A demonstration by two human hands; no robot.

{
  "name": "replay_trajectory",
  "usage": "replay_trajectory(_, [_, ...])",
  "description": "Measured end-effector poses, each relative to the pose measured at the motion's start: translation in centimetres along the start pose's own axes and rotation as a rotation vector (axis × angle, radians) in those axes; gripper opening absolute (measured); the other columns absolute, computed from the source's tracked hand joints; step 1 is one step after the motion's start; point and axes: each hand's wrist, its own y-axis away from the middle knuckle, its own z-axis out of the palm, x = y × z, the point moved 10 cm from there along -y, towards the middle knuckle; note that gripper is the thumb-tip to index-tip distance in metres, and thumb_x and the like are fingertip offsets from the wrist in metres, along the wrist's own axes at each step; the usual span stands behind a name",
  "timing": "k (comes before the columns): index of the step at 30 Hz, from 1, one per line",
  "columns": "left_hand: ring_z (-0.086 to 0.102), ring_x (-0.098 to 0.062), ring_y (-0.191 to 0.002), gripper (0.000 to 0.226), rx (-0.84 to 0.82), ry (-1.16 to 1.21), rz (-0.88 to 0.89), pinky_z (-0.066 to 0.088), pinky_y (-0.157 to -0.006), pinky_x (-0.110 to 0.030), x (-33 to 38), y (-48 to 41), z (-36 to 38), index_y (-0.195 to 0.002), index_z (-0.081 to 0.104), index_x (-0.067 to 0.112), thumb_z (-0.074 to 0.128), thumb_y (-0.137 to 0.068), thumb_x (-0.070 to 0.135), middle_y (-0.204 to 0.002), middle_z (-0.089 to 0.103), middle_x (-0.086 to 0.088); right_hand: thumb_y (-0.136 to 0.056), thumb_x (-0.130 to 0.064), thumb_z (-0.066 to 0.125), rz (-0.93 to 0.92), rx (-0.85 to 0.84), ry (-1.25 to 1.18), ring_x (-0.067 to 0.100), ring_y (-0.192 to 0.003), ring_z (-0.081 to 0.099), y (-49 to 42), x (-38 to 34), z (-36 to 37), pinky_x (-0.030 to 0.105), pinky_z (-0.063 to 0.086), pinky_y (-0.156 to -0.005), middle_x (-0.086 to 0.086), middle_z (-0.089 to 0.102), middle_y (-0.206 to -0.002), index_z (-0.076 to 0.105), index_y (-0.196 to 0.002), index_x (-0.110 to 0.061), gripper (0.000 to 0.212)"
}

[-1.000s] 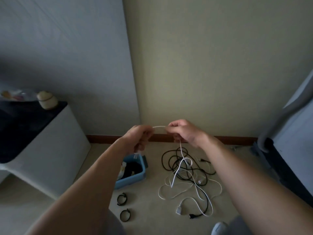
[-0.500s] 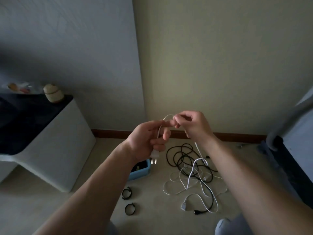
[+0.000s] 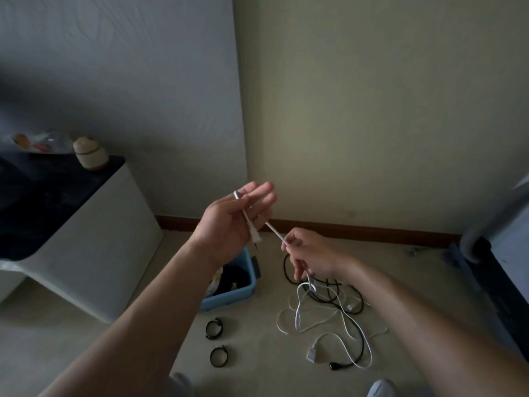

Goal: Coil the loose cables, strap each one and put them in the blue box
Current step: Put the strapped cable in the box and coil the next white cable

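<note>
My left hand [image 3: 229,222] is raised, palm toward me, holding the plug end of a white cable [image 3: 274,232] folded over its fingers. My right hand [image 3: 310,256] sits lower and to the right, pinching the same cable, which runs down from it to the floor. Below lies a tangle of white cable [image 3: 297,319] and black cable [image 3: 355,333] on the carpet. The blue box [image 3: 229,296] stands on the floor under my left wrist, with dark coiled things inside. Two black straps [image 3: 214,329] [image 3: 218,357] lie looped on the carpet in front of the box.
A white cabinet with a dark top [image 3: 86,230] stands at the left, with a small round jar [image 3: 91,153] on it. A wall with a brown skirting board [image 3: 357,229] is ahead. Grey furniture [image 3: 498,253] fills the right edge.
My hands have drawn apart: the left rose and opened its fingers with the plug end across the palm, while the right slid down along the white cable toward the floor.
</note>
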Motion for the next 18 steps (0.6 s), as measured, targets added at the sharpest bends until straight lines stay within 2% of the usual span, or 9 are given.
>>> replay_trajectory(2, [0.070, -0.025, -0.108, 0.037, 0.041, -0.007, 0.042, 0.055, -0.091, -0.037, 0.7, -0.3, -0.9, -0.135, 0.044, 0.002, 0.030, -0.101, -0.002, -0.123, 0.070, -0.013, -0.106, -0.021, 0.038, -0.022, -0.062, 0.025, 0.017, -0.059, 0.058, 0.3, -0.1, 0.7, 0.031, 0.049, -0.055, -0.001, 0.057, -0.071, 0.056, -0.112, -0.026, 0.020])
replay_trajectory(4, [0.070, -0.027, -0.109, 0.042, 0.080, -0.028, 0.082, 0.056, -0.087, -0.036, 1.3, -0.5, -1.7, -0.140, 0.039, 0.000, 0.028, -0.100, -0.006, -0.123, 0.070, -0.014, -0.107, -0.020, 0.039, -0.059, -0.067, 0.077, 0.007, -0.053, 0.048, 0.5, -0.5, 1.0, 0.022, 0.043, -0.048, -0.005, 0.054, -0.071, 0.058, -0.125, -0.036, 0.030])
replay_trajectory(5, [0.070, -0.027, -0.109, 0.042, 0.105, -0.041, 0.100, 0.055, -0.088, -0.037, 1.6, -0.6, -2.1, -0.140, 0.038, 0.000, 0.027, -0.100, -0.007, -0.122, 0.070, -0.014, -0.107, -0.019, 0.040, -0.093, -0.045, 0.107, 0.002, -0.050, 0.044, 0.6, -0.8, 0.9, 0.017, 0.039, -0.046, -0.006, 0.053, -0.070, 0.059, -0.128, -0.035, 0.032])
replay_trajectory(7, [0.070, -0.029, -0.109, 0.043, 0.147, -0.079, 0.136, 0.052, -0.092, -0.039, 2.2, -0.7, -2.9, -0.140, 0.038, 0.000, 0.027, -0.099, -0.009, -0.121, 0.070, -0.015, -0.107, -0.021, 0.043, -0.152, -0.014, 0.137, -0.001, -0.046, 0.042, 0.8, -1.5, 0.7, 0.014, 0.035, -0.044, -0.007, 0.051, -0.066, 0.063, -0.125, -0.028, 0.028])
replay_trajectory(11, [0.067, -0.030, -0.115, 0.042, 0.208, -0.213, 0.179, 0.049, -0.102, -0.047, 2.7, -1.2, -4.3, -0.136, 0.044, -0.002, 0.034, -0.097, -0.013, -0.122, 0.070, -0.016, -0.103, -0.037, 0.051, -0.166, -0.037, 0.178, 0.004, -0.052, 0.047, 1.2, -1.9, 0.8, 0.022, 0.038, -0.050, -0.011, 0.055, -0.057, 0.070, -0.111, -0.034, 0.021])
replay_trajectory(13, [0.066, -0.025, -0.116, 0.037, 0.249, -0.390, 0.230, 0.048, -0.106, -0.046, 3.0, -1.4, -4.9, -0.131, 0.051, 0.001, 0.046, -0.096, -0.011, -0.122, 0.071, -0.012, -0.100, -0.040, 0.056, -0.187, -0.073, 0.235, 0.004, -0.056, 0.052, 1.5, -2.6, 1.2, 0.027, 0.040, -0.058, -0.011, 0.059, -0.058, 0.073, -0.111, -0.029, 0.023])
replay_trajectory(15, [0.064, -0.018, -0.119, 0.033, 0.265, -0.640, 0.283, 0.048, -0.106, -0.041, 2.9, -1.6, -4.9, -0.127, 0.055, 0.009, 0.053, -0.097, -0.003, -0.122, 0.070, -0.003, -0.097, -0.031, 0.062, -0.208, -0.118, 0.194, -0.002, -0.057, 0.052, 1.8, -3.4, 1.6, 0.022, 0.039, -0.061, -0.019, 0.061, -0.059, 0.073, -0.115, -0.027, 0.021])
replay_trajectory(18, [0.059, -0.012, -0.122, 0.031, 0.285, -0.993, 0.340, 0.048, -0.097, -0.024, 2.5, -1.9, -4.4, -0.130, 0.053, 0.015, 0.045, -0.103, 0.003, -0.124, 0.067, 0.007, -0.095, -0.013, 0.063, -0.271, -0.169, 0.050, -0.002, -0.054, 0.049, 2.3, -4.7, 1.9, 0.020, 0.037, -0.059, -0.022, 0.057, -0.056, 0.073, -0.112, -0.028, 0.024])
